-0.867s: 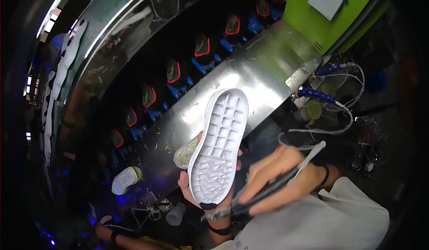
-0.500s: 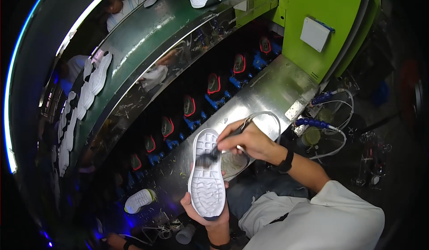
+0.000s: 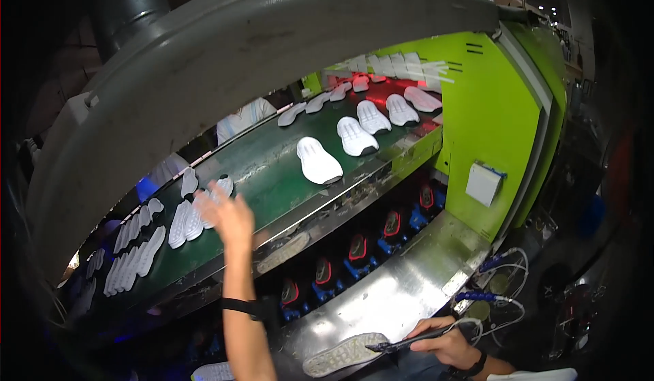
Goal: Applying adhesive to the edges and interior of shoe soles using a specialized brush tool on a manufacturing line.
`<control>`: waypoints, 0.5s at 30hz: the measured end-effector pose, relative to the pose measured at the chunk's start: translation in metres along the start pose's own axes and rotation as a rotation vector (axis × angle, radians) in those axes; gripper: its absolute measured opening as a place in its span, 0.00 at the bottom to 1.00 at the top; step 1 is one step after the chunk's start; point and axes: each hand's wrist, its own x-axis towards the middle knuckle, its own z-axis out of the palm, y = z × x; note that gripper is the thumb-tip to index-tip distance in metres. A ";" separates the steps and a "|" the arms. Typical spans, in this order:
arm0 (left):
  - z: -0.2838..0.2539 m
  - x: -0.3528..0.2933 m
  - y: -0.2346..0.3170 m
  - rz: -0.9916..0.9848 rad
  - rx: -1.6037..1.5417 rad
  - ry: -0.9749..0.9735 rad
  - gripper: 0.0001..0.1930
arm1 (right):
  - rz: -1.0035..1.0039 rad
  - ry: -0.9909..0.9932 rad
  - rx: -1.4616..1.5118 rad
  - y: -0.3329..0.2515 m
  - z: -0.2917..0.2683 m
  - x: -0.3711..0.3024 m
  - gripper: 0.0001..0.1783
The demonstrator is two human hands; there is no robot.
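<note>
My left hand reaches over the green conveyor belt, fingers spread and slightly blurred. Right by its fingers lie white shoe soles; whether it touches one I cannot tell. Another white sole rests alone on the belt, to the right of that hand. Low in the view, my right hand is closed round a dark-handled brush with a thin hose running from it. The brush tip points left, over a stained, yellowish sole on the metal ledge.
More white soles stand along the belt at left and at right. A grey hood arches above. The green machine panel closes off the right side. Red-rimmed shoe forms line up below the belt, behind the metal ledge.
My left hand has let go of the white sole it held and moved up over the belt. My right hand has dropped lower and rightward, keeping the brush. The view has tilted up.
</note>
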 end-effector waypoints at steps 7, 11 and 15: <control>-0.070 -0.027 -0.037 -0.323 -0.160 -0.388 0.33 | 0.121 0.049 0.072 0.042 -0.019 -0.013 0.13; -0.123 -0.151 -0.032 -0.301 -0.609 -0.039 0.36 | 0.235 0.155 0.215 0.042 -0.030 0.006 0.15; -0.147 -0.279 -0.023 -0.636 -1.217 -0.880 0.39 | 0.124 0.071 0.141 0.037 -0.036 0.016 0.14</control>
